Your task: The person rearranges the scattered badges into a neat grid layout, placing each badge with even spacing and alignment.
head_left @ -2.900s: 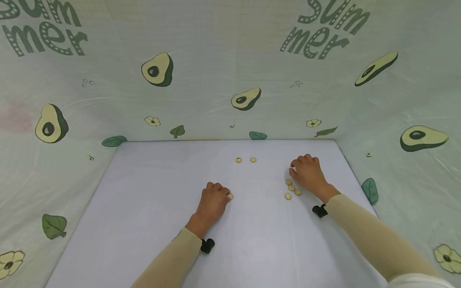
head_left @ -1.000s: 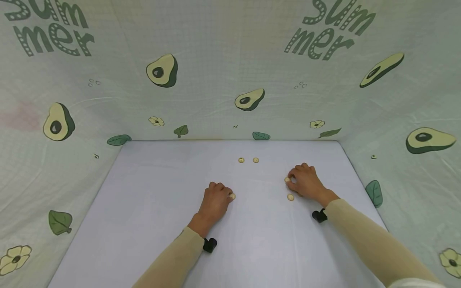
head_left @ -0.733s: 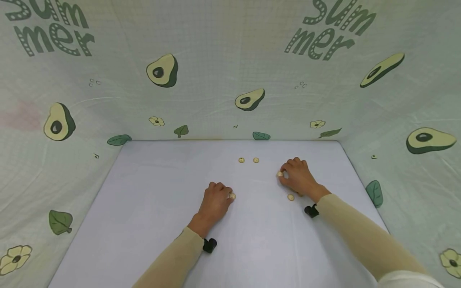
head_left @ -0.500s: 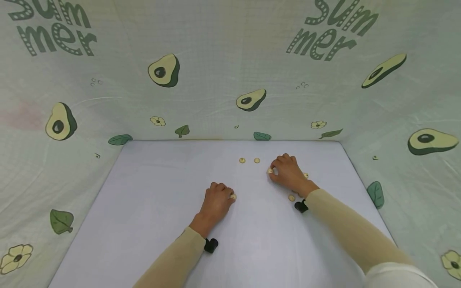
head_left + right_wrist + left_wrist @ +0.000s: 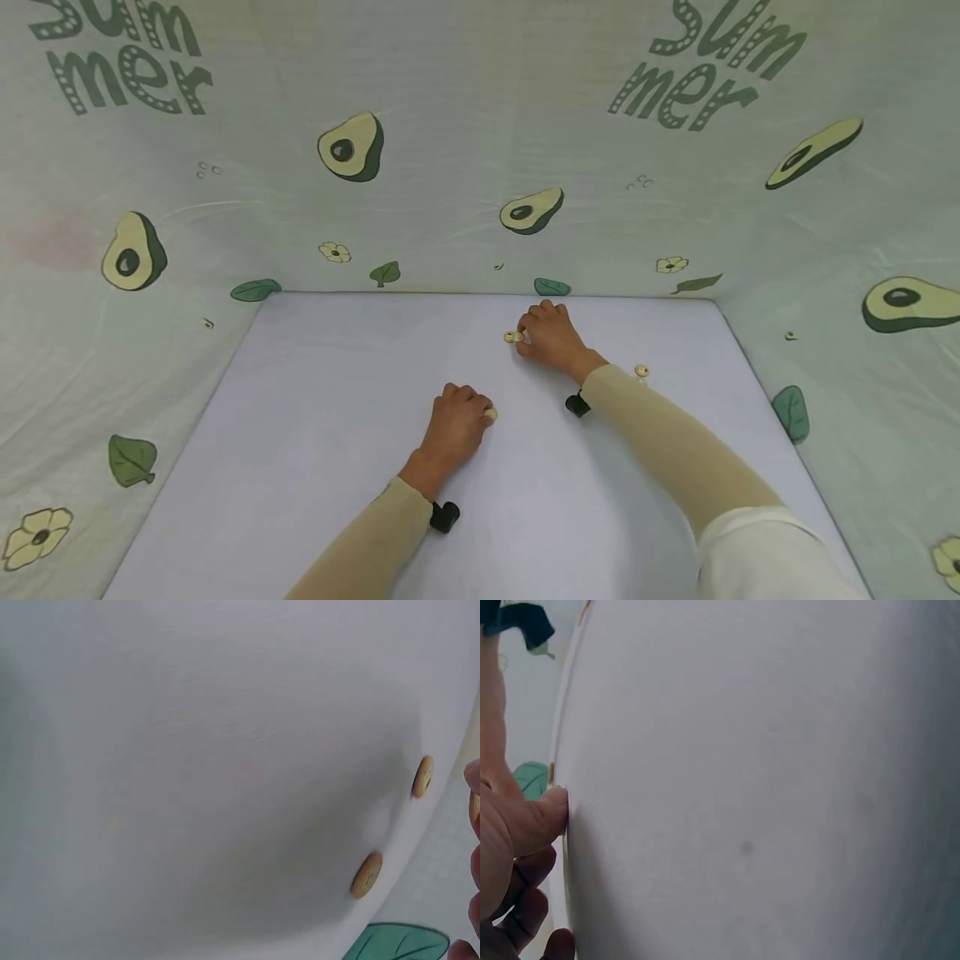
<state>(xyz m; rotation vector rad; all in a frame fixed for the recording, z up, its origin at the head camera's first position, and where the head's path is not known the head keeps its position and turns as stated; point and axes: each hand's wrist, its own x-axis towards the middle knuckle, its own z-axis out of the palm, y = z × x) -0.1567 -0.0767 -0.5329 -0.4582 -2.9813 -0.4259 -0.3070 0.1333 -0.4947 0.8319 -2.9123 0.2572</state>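
Left grip: left hand (image 5: pixel 456 425) curled, fingertips drawn together on a wooden button (image 5: pixel 491 413) near the surface's middle.
Right grip: right hand (image 5: pixel 552 337) pinches a second button (image 5: pixel 475 806) toward the far edge, beside two loose buttons (image 5: pixel 366 875).
Spare button (image 5: pixel 642 371): toward the right edge, beside the sleeve (image 5: pixel 652 433).
Risk: crowded fingertips could nudge the loose buttons; a slack pinch could drop one.
Surface (image 5: pixel 322 400): white, smooth.
Room: avocado-print cloth (image 5: pixel 442 100) behind and both sides.
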